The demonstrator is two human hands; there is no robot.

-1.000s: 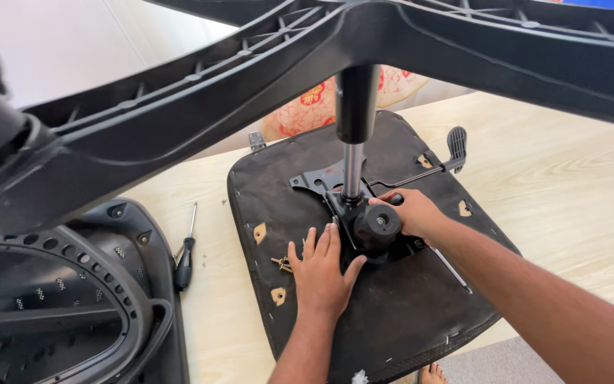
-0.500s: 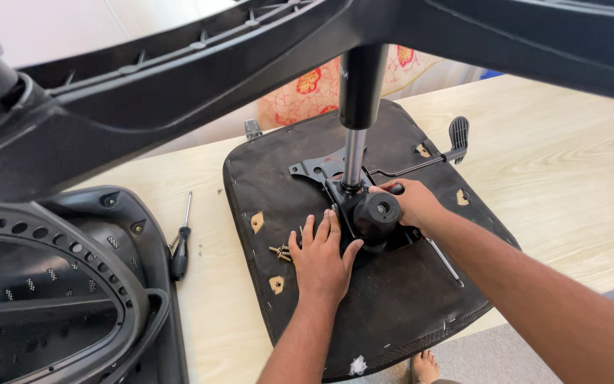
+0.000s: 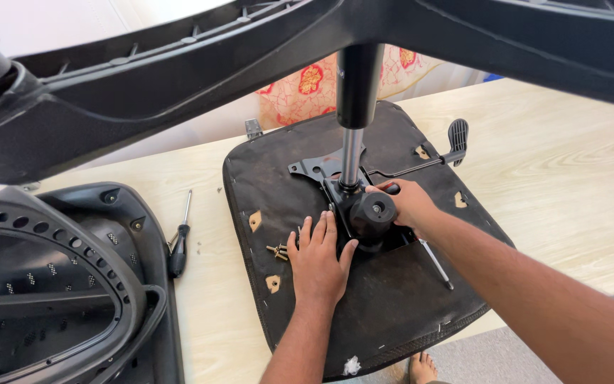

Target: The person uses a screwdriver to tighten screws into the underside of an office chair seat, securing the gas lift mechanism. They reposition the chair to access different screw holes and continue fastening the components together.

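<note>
The black metal tilt mechanism [image 3: 353, 203] sat on the upturned black seat pad [image 3: 392, 313]; our left hand [image 3: 318, 259] pressed flat, our right hand [image 3: 410, 205] gripped its round black knob [image 3: 372, 211], which likely wanted turning next.

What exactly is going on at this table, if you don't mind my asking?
A person is working on an upturned office chair seat lying on a light wooden table. The left hand presses flat on the seat's underside, next to some loose bolts. The right hand grips the black mechanism where the gas lift column enters, with the star base up top. A screwdriver lies to the left, beside the black chair back.
</note>
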